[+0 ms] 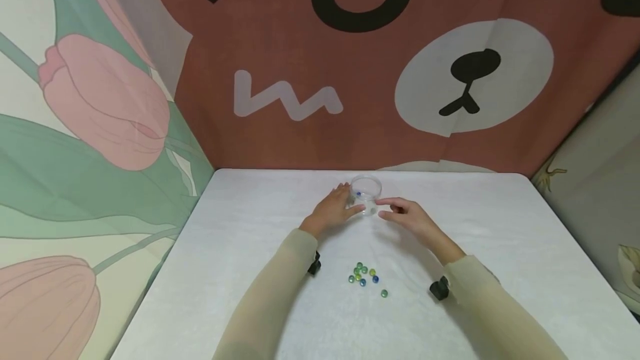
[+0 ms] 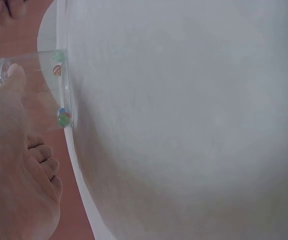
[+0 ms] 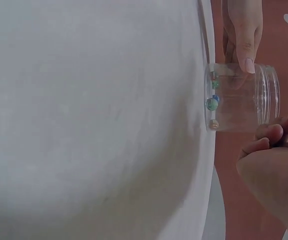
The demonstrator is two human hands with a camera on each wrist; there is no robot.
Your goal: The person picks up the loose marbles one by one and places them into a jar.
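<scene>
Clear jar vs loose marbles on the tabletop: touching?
Apart. The head view shows it: the jar stands farther from the person than the loose marbles, with bare white tabletop between them.

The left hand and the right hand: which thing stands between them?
A clear jar stands between the left hand and the right hand, with a few marbles at its bottom. Head and right wrist views show it.
</scene>
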